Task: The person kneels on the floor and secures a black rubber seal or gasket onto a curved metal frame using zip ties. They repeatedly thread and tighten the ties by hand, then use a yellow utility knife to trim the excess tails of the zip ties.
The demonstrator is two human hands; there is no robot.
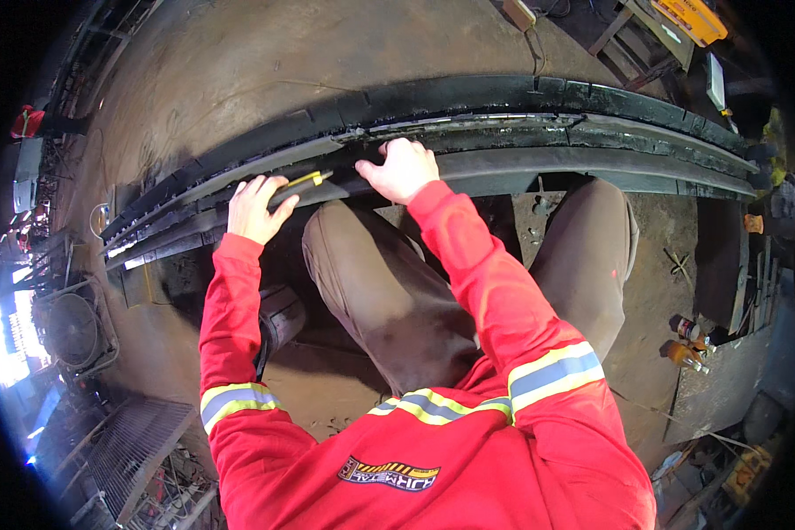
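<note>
A long dark metal beam (503,163) with raised ridges lies crosswise before my knees, its wide-angle outline bowed. My left hand (254,210) is over the beam's left part, fingers bent and thumb apart. From its fingertips a thin yellow tool (307,179) with a dark, pointed end reaches to the right; its exact kind is unclear. Farther right, my right hand (403,170) rests on the beam with fingers curled over a ridge and the thumb stretched left. Those curled fingertips are partly hidden.
A caged fan (71,331) and a metal grate (132,450) stand at left. Bottles (685,355) lie by a metal sheet (724,380) at right. A yellow case (691,19) sits at far right. Another person's red sleeve (27,122) shows at far left.
</note>
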